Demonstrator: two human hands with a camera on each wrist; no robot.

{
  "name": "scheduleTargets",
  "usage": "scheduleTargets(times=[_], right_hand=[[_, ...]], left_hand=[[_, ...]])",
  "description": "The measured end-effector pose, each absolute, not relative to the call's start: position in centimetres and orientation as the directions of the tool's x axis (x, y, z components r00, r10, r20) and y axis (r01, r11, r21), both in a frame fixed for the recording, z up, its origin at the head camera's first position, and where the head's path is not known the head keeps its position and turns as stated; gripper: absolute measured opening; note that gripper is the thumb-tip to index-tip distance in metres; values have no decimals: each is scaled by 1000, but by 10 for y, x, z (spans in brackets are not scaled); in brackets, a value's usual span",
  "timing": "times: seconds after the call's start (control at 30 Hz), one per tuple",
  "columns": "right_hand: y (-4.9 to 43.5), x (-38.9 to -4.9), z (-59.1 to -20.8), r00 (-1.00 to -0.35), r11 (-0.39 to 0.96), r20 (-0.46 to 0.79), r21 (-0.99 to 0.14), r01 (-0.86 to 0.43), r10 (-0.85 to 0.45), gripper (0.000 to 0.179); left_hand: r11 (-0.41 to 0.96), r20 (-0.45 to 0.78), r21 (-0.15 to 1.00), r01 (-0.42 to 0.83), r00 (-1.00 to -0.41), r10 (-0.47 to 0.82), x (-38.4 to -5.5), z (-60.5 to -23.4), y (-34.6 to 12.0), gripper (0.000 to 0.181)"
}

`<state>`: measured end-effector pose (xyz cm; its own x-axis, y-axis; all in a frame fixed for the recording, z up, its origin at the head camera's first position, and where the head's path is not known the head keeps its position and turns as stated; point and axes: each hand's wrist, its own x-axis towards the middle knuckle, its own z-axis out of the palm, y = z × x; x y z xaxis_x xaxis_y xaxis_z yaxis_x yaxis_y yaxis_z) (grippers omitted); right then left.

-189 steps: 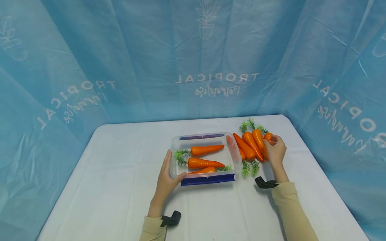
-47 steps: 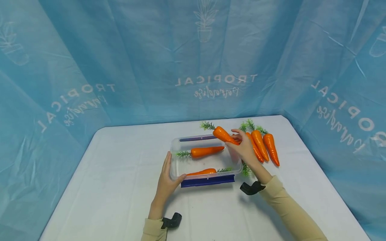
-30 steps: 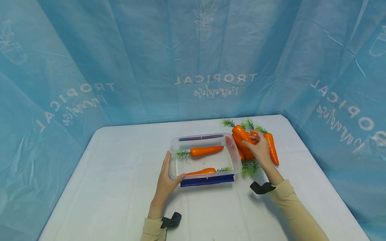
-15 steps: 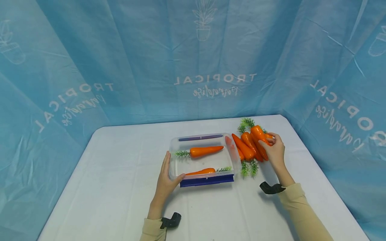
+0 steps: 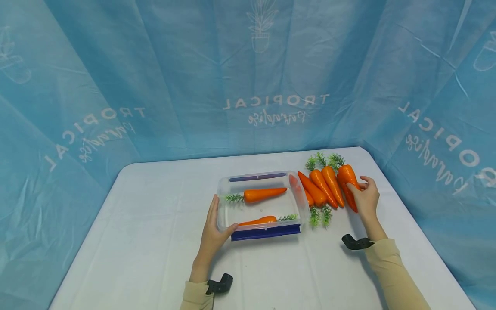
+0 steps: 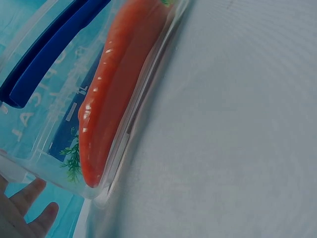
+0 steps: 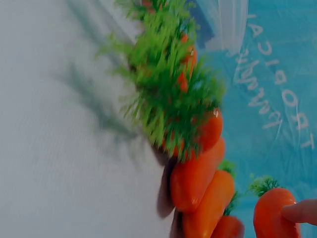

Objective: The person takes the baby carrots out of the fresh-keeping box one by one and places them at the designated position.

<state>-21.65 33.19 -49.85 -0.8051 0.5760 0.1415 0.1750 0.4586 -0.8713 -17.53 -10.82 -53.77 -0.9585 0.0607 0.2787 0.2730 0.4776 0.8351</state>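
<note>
My left hand (image 5: 214, 226) rests against the left end of a clear plastic food container (image 5: 303, 202), fingers straight along its side and thumb at the front corner. Inside lie a far carrot (image 5: 263, 195) and a near carrot (image 5: 258, 221), both with green tops. My right hand (image 5: 368, 200) pinches a third carrot (image 5: 347, 174), held over another carrot (image 5: 350, 201) at the right end of a pile. In the right wrist view the held carrot (image 7: 271, 213) shows beside a finger (image 7: 303, 212). The left wrist view shows the near carrot (image 6: 111, 94) through the container wall.
Several carrots (image 5: 319, 185) lie side by side right of the container, some tops pointing away and some toward me. Blue latch flaps (image 5: 266, 232) hang open on the container's long sides. A white-covered table (image 5: 155, 241) lies beneath, and a blue printed curtain (image 5: 186, 86) surrounds it.
One carrot has left the container in my right hand, which has carried it rightward across the pile to its right end. My left hand and the container have stayed about where they were.
</note>
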Motion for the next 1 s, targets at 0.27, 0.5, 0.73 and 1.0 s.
scheduleTargets(times=[0.27, 0.5, 0.73, 1.0], right_hand=[[344, -220, -511, -778, 428, 107, -876, 220, 619, 55], [349, -221, -520, -749, 424, 119, -876, 229, 652, 52], [352, -222, -529, -759, 461, 121, -851, 253, 640, 49], [357, -222, -533, -801, 492, 60, -815, 305, 596, 50]], left_hand=[[478, 280, 835, 273, -958, 58, -175, -538, -108, 98], [475, 274, 839, 266, -960, 54, -176, -540, -107, 98], [479, 271, 837, 264, -961, 55, -175, -537, -106, 98], [476, 268, 841, 259, -962, 49, -175, -537, -106, 98]])
